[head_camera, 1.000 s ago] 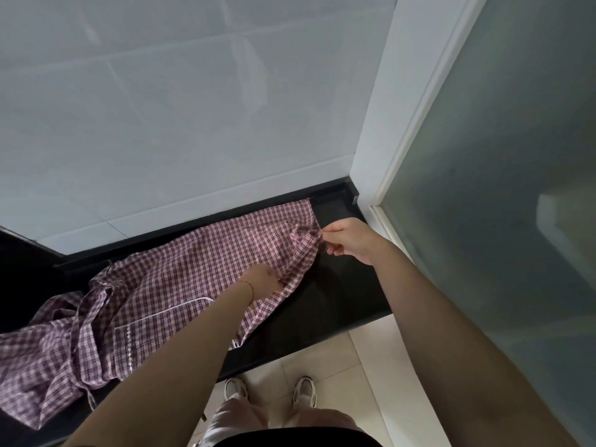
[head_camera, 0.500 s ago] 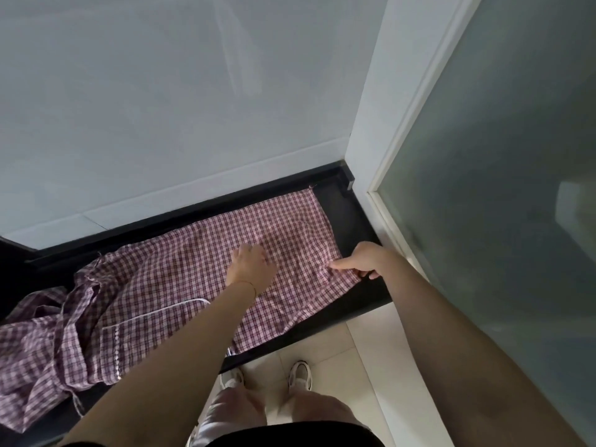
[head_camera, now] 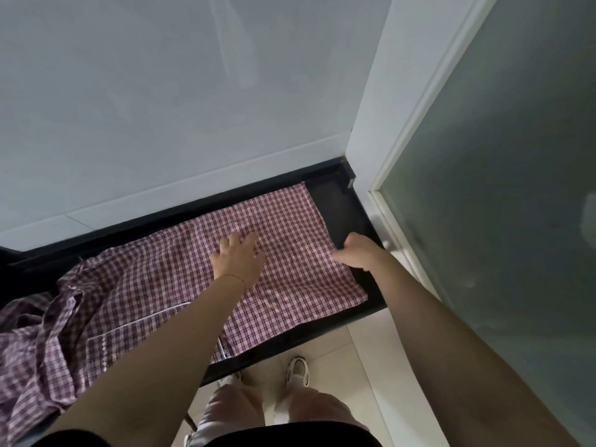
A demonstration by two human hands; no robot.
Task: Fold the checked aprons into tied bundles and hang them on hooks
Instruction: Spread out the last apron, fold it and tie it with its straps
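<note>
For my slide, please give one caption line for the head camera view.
Left hand flattens a checked apron on the black counter; right hand holds its edge.

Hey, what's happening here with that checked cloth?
A person is spreading a checked apron flat on a black counter. The left hand presses open on the middle of the cloth, while the right hand holds its right edge. The apron's left end lies bunched, and nothing is folded or tied yet.
</note>
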